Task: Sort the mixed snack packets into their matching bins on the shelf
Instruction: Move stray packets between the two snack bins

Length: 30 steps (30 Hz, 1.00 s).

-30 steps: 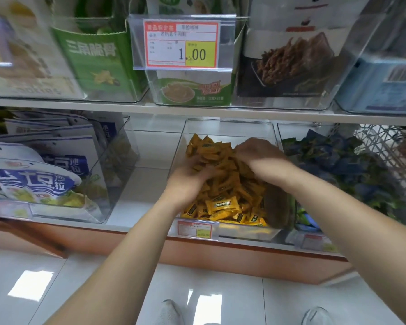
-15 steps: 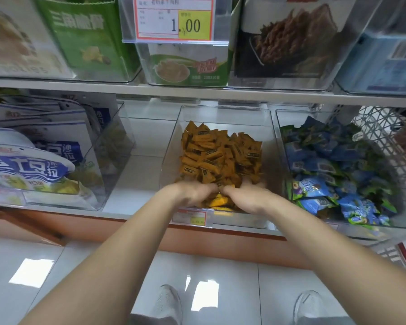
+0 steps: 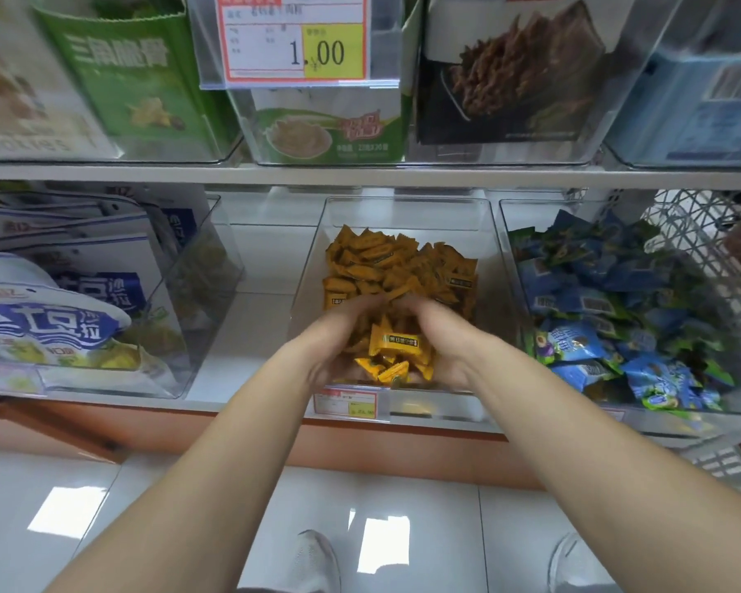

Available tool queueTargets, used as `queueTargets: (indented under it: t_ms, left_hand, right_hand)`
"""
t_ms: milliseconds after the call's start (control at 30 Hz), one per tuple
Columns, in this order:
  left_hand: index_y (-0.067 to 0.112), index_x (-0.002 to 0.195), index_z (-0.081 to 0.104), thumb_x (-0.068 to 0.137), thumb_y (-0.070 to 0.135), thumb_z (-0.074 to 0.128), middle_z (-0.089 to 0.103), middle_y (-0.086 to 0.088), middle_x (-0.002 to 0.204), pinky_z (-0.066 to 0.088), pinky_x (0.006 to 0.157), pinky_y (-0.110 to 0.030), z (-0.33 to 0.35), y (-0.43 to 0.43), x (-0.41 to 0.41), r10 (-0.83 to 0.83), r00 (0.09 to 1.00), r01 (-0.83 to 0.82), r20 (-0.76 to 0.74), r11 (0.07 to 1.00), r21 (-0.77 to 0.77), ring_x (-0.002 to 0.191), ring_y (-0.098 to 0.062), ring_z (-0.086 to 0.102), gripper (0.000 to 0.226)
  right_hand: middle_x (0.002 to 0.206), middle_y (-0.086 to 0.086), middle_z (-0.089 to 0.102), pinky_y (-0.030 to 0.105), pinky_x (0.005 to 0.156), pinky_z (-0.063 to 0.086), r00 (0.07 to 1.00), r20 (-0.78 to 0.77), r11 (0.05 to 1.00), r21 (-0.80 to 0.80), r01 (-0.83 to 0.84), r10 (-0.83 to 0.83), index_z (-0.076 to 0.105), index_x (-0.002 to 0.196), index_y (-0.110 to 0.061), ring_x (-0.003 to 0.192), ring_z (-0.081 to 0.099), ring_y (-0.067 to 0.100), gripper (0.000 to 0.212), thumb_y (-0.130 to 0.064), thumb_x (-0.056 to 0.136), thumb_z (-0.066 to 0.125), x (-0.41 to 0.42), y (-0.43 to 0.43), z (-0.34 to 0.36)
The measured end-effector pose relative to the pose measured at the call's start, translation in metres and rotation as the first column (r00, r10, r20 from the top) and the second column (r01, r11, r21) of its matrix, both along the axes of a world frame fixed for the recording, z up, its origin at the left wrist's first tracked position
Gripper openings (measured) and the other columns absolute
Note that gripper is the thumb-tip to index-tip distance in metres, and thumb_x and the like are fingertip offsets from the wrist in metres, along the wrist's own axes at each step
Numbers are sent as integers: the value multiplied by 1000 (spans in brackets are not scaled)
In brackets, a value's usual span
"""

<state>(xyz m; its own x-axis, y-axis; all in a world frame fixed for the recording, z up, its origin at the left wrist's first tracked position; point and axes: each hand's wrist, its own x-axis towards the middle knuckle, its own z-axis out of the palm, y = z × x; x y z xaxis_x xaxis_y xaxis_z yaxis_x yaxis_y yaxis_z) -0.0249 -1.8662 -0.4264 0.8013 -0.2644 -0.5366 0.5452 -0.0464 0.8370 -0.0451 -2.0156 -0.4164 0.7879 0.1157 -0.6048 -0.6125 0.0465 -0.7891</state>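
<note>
**Head view: lower shelf, centre**

- Clear middle bin (image 3: 403,207): stands on the lower shelf, open at the top, with a small price label (image 3: 346,404) on its front lip.
- Orange packets (image 3: 386,267): heaped inside the middle bin, filling it from mid-depth to the front wall. Several brighter loose ones lie at the front between the two hands.
- Left hand (image 3: 332,336): inside the bin at the front, palm turned inward, fingers curled over the left flank of the front heap and gripping packets.
- Right hand (image 3: 443,336): mirrors the left on the right flank, fingers curled round packets, fingertips near those of the left hand over the heap.
- Change: a second ago both hands lay deeper in the bin on top of the pile. Half a second ago they were at the front, knuckles up and close together, hiding the packets beneath. They have since parted at the wrists into a cupped scoop, so the bright packets between them show.
- Right bin (image 3: 510,250): just beside the middle bin, holding blue packets (image 3: 608,318) mixed with green-edged ones.
- Left bin (image 3: 197,267): apart from the middle bin, holding large white-and-blue bags (image 3: 43,323).
- White mesh basket (image 3: 702,233): at the far right, behind the blue packets.
- Upper shelf (image 3: 360,175): carries boxed goods in clear bins and a price tag (image 3: 294,40) reading 1.00.
- Shoes (image 3: 313,558): on the glossy tiled floor below.
</note>
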Motion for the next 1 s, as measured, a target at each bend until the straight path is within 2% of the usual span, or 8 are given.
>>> queueTargets:
  t_ms: [133, 367, 500, 600, 733, 833, 933, 1000]
  left_hand:
    - [11, 103, 68, 87, 42, 67, 76, -11, 86, 59, 65, -37, -2, 10, 1, 96, 995, -96, -10, 971, -221, 77, -28, 75, 35]
    - [20, 125, 61, 79, 57, 62, 74, -11, 110, 53, 95, -54, -2, 13, -1, 138, 988, -125, 66, 976, -177, 102, -35, 71, 60]
    - [23, 110, 70, 90, 56, 52, 76, -3, 100, 61, 67, -37, 5, 12, -2, 167, 972, -161, 166, 986, -50, 83, -22, 75, 42]
    - [26, 101, 71, 95, 44, 54, 76, 2, 93, 55, 62, -27, 5, 7, -2, 186, 950, -215, 249, 972, 93, 78, -15, 72, 25]
    - [26, 118, 60, 91, 27, 63, 69, -8, 115, 56, 89, -42, -3, 0, 0, 135, 929, -235, 344, 934, 268, 100, -30, 68, 27]
    - [28, 132, 43, 86, 28, 70, 62, -6, 125, 53, 95, -48, -6, -2, 2, 9, 922, -170, 387, 908, 384, 108, -30, 64, 53]
    - [32, 148, 28, 83, 33, 72, 46, -5, 143, 50, 100, -42, -10, -3, 9, -141, 930, -40, 340, 879, 475, 117, -29, 56, 79]
    - [34, 151, 25, 81, 37, 73, 26, 3, 154, 45, 104, -38, -10, -3, 12, -221, 923, 7, 313, 826, 563, 128, -31, 47, 85]
  right_hand:
    - [107, 16, 74, 60, 96, 51, 999, -11, 995, 84, 52, -51, 70, 114, -14, 104, 69, 37, 41, -46, 95, 53, 10, -20, 9]
    - [119, 10, 69, 53, 89, 55, 997, 82, 996, -88, 16, -8, 64, 121, -23, 106, 66, 37, 41, -51, 93, 53, 18, -43, 29]
    - [110, 4, 69, 42, 83, 58, 982, 189, 951, -306, 37, 23, 66, 110, -19, 95, 66, 28, 32, -44, 92, 57, 25, -47, 43]
    - [107, -3, 64, 25, 69, 42, 876, 355, 687, -726, 37, 327, 63, 105, -27, 87, 56, 13, 25, -46, 94, 53, 38, -40, 41]
    - [129, -5, 59, 31, 89, 43, 585, 484, 567, -822, 49, 651, 65, 121, -31, 117, 54, 18, 35, -40, 89, 56, 64, -25, 35]
    - [144, 0, 50, 45, 105, 40, 374, 246, 287, -956, -57, 894, 53, 138, -37, 131, 45, 26, 49, -45, 90, 57, 94, -12, 31]
    - [165, -9, 5, 53, 116, 24, 388, -102, -7, -971, -238, 916, 22, 151, -52, 146, 20, 33, 71, -66, 88, 52, 116, -9, 17]
    - [164, -9, 1, 52, 115, 26, 400, -163, -71, -969, -236, 902, 19, 151, -54, 144, 25, 33, 76, -71, 85, 53, 119, -17, 9]
